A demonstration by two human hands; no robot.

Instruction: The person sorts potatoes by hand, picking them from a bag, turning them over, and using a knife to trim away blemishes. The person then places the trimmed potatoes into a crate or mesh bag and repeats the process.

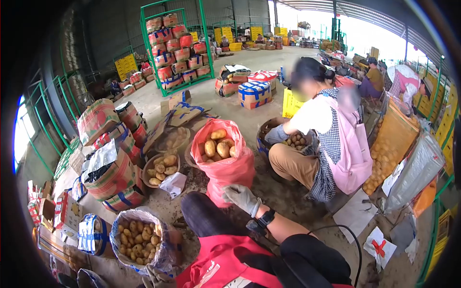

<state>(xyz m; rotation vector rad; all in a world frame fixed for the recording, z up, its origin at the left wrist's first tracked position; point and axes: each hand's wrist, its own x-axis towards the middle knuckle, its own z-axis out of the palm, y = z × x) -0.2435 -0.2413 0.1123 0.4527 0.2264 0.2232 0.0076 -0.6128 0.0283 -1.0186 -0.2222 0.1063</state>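
Note:
A red plastic sack (229,170) stands upright in front of me, its mouth rolled open and potatoes (217,146) heaped inside. My right hand (244,198), in a grey work glove with a black watch at the wrist, is at the sack's lower right side. Its fingers reach out loosely over the red plastic, with nothing seen in them. At the bottom edge, my left hand (161,278), also gloved, is beside the rim of a basket lined with clear plastic (168,240) and full of smaller potatoes (138,241). Its fingers are mostly hidden.
Bowls of potatoes (162,169) stand left of the sack, near stacked taped cartons (113,175). A co-worker with a pink backpack (346,144) squats at the right over another basket (262,132). A black cable (357,240) curves past my right arm. Behind stands a green rack (205,38).

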